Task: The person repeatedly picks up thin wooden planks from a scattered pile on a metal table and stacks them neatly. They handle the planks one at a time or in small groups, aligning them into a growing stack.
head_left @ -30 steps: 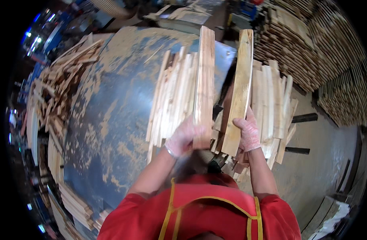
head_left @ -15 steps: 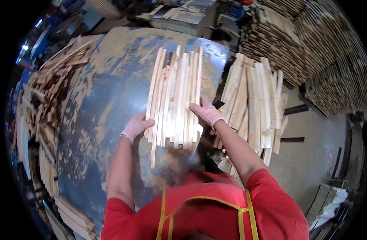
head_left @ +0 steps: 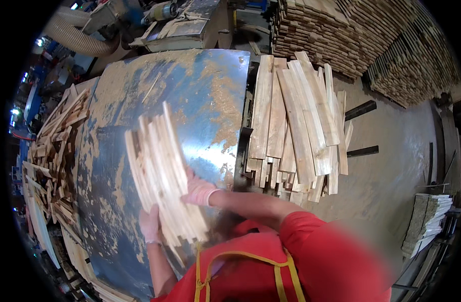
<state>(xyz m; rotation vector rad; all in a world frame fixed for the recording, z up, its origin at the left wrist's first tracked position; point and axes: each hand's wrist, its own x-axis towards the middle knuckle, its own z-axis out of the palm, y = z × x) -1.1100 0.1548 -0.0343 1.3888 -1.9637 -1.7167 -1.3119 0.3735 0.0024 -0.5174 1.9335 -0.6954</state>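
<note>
A bundle of pale wooden strips [head_left: 162,173] is squeezed between my two gloved hands, tilted with its far end toward the left. My left hand [head_left: 150,224] presses against the near left side of the bundle, thumb over the top. On the opposite side my right hand [head_left: 198,190] grips the outer strip, its fingers partly hidden along the edge. The strips are blurred by motion, and whether they touch the metal tabletop [head_left: 107,201] beneath I cannot tell.
Right of the table lies a pile of wooden boards [head_left: 303,116]. Offcuts [head_left: 57,151] heap up along the left edge. Tall lumber stacks [head_left: 326,35] stand at the far right. A machine [head_left: 182,32] and a ribbed hose [head_left: 82,40] are at the back. Sawdust and a thin sliver [head_left: 151,88] lie on the tabletop.
Both hands have carried the bundle left and toward me across the table, and it has turned so its far end leans left. The view has shifted too.
</note>
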